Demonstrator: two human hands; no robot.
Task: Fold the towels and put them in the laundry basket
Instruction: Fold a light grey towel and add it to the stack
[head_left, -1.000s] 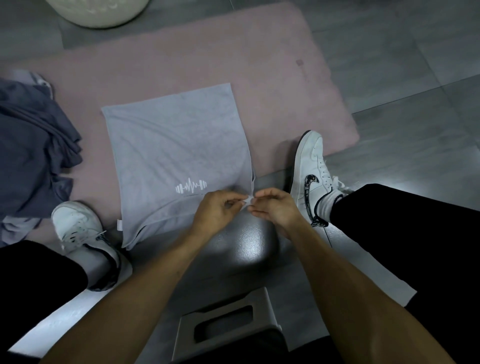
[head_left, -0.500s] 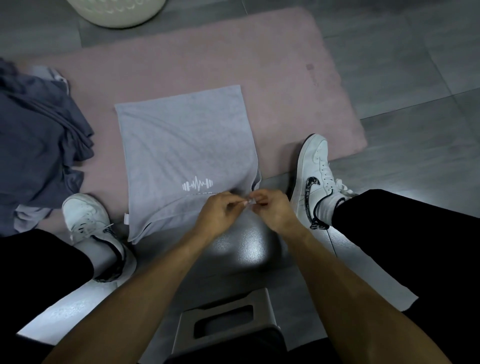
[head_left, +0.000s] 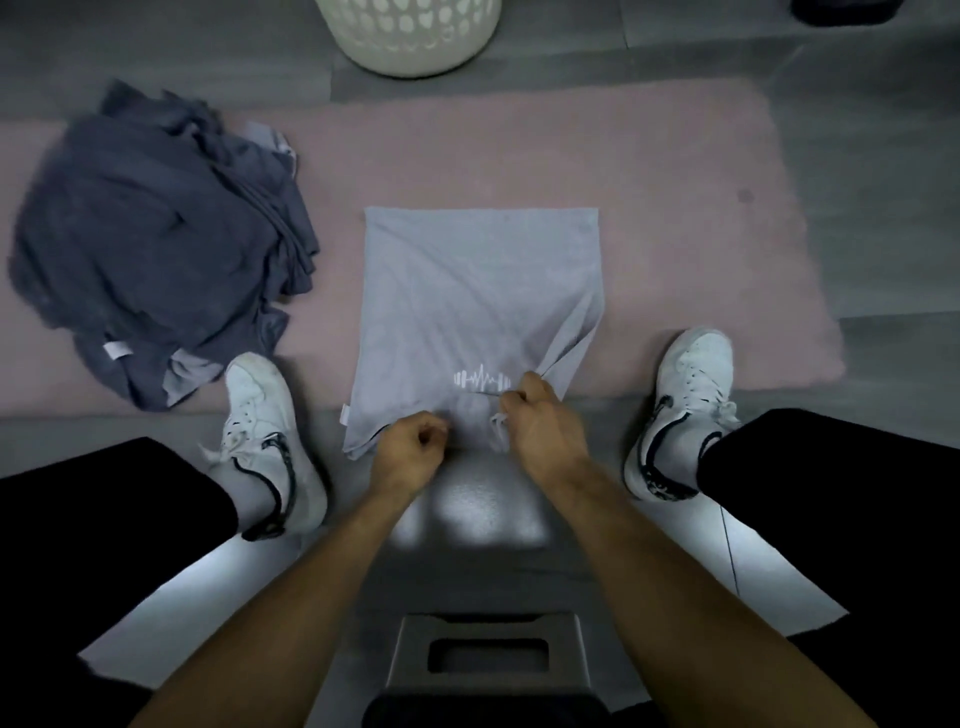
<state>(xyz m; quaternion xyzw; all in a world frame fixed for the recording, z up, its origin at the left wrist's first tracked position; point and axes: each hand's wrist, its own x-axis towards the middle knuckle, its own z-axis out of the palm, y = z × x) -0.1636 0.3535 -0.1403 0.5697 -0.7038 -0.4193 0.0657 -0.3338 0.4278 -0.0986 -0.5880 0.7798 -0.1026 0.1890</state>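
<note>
Towel (head_left: 467, 301), light and limp, lies on the pink mat (head_left: 675, 171), basket (head_left: 410, 41) at twelve o'clock. Right hand (head_left: 545, 426) pinches its near corner; left hand (head_left: 410, 457) is fisted, contents unclear.

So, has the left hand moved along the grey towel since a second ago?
Yes. Against the printed logo, the left hand has shifted left: it was below-right of it beside the right hand, now below-left.

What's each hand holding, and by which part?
Right hand pinches the light grey towel at its near-right corner. Left hand is curled at the near edge; grip unclear.
</note>
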